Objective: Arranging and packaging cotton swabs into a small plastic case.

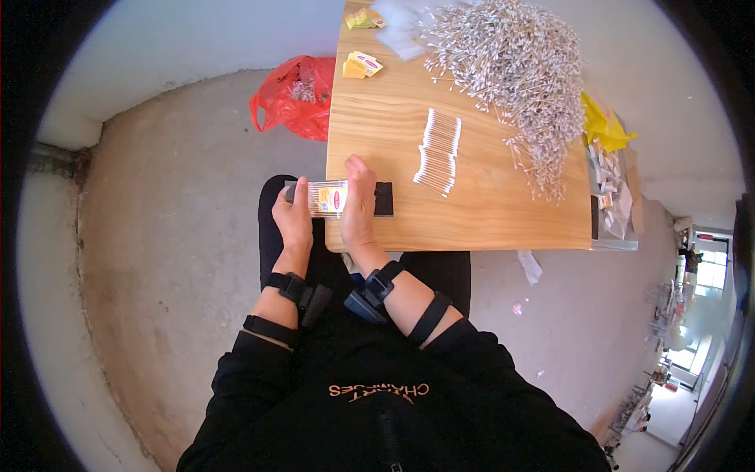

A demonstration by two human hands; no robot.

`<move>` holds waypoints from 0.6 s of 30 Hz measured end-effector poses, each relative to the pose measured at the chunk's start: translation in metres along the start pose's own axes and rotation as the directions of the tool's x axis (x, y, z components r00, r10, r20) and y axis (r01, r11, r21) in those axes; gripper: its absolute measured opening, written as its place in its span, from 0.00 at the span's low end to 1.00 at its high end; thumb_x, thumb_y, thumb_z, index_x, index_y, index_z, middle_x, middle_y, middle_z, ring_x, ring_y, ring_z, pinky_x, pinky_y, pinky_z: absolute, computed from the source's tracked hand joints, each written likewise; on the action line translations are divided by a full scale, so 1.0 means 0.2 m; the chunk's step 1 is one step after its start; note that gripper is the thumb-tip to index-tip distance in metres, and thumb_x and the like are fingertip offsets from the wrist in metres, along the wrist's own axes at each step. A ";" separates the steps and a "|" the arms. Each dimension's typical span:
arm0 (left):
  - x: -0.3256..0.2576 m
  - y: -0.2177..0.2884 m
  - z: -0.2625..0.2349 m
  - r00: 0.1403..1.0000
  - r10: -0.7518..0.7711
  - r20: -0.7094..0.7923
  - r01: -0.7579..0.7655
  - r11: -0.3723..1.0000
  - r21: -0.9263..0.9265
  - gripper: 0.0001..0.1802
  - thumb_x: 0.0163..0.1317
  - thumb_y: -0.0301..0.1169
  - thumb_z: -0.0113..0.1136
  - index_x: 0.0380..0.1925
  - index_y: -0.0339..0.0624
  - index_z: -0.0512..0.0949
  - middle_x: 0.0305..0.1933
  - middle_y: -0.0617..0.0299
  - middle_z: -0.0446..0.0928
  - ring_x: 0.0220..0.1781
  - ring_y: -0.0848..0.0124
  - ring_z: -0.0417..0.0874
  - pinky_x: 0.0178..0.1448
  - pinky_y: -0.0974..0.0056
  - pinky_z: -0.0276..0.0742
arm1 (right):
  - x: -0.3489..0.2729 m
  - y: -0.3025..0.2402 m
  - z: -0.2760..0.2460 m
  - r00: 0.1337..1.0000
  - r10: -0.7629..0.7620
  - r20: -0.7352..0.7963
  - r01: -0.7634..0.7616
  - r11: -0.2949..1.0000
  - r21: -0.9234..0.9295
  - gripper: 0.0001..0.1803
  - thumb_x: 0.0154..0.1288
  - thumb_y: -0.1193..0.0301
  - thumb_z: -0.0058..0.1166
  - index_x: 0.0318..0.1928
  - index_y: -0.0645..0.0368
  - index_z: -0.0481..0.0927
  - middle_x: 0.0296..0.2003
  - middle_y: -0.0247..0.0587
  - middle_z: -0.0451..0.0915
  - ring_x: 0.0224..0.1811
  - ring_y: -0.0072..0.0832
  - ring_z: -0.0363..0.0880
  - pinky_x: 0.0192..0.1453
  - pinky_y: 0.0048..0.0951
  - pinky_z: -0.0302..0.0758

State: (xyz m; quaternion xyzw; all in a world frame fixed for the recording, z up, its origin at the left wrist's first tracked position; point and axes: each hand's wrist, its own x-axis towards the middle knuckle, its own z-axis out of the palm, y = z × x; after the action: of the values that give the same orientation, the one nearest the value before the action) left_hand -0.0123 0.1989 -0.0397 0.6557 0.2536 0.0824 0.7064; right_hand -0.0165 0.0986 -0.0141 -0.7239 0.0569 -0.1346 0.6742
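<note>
At the table's left edge, a see-through pack of cotton swabs (318, 206) with a yellow-and-white label lies level between my hands. My left hand (292, 220) is closed on its left end, thumb on top. My right hand (359, 203) wraps round the right end, fingers pointing away from me; its palm hides part of the pack. A flat black piece (384, 200) sticks out on the table beyond my right hand; whether it touches the pack I cannot tell. To the right, a neat row of cotton swabs (438, 153) lies on the wooden table (503, 224).
A large heap of loose cotton swabs (511, 71) covers the far right. Yellow label cards (362, 65) and see-through bags (399, 31) lie at the far left. A red plastic bag (295, 98) stands beside the table; a yellow bag (604, 124) hangs at its right side.
</note>
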 end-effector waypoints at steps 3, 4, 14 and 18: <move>0.00 0.00 0.01 0.999 0.040 -0.030 -0.038 0.998 0.057 0.15 0.66 0.35 0.60 0.28 0.32 0.78 0.26 0.69 0.76 0.28 0.81 0.70 0.33 0.70 0.70 | 0.01 0.00 -0.02 0.999 0.023 0.030 -0.023 1.000 0.013 0.28 0.76 0.55 0.30 0.60 0.67 0.65 0.58 0.52 0.66 0.64 0.38 0.63 0.69 0.34 0.57; 0.00 0.00 0.00 0.999 0.044 -0.026 -0.042 0.997 0.060 0.15 0.66 0.35 0.60 0.28 0.32 0.78 0.26 0.69 0.76 0.28 0.81 0.70 0.33 0.70 0.70 | 0.01 0.00 -0.02 0.998 0.013 0.055 -0.013 1.000 0.000 0.27 0.76 0.56 0.30 0.61 0.66 0.65 0.58 0.49 0.66 0.64 0.34 0.64 0.68 0.32 0.58; 0.04 0.03 -0.11 0.989 0.134 -0.065 -0.117 0.969 0.216 0.23 0.67 0.40 0.55 0.48 0.28 0.71 0.47 0.48 0.74 0.51 0.61 0.73 0.57 0.59 0.68 | 0.15 -0.08 -0.53 0.987 0.112 -0.115 -0.087 0.976 0.201 0.23 0.76 0.58 0.32 0.49 0.64 0.75 0.50 0.46 0.73 0.52 0.32 0.73 0.60 0.33 0.69; -0.14 0.26 0.15 0.664 0.642 0.383 -0.713 0.389 0.583 0.30 0.54 0.27 0.63 0.56 0.29 0.65 0.59 0.37 0.65 0.63 0.43 0.64 0.67 0.46 0.59 | 0.26 -0.02 -0.89 0.902 -0.012 -0.431 -0.063 0.985 -0.158 0.21 0.76 0.60 0.34 0.48 0.64 0.76 0.43 0.42 0.75 0.46 0.28 0.75 0.53 0.32 0.73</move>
State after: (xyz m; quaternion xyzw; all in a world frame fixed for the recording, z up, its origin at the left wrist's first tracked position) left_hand -0.0108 0.1674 0.0179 0.9166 -0.0588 0.2304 0.3213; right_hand -0.0158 -0.0850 0.0051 -0.7299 0.2248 -0.2768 0.5832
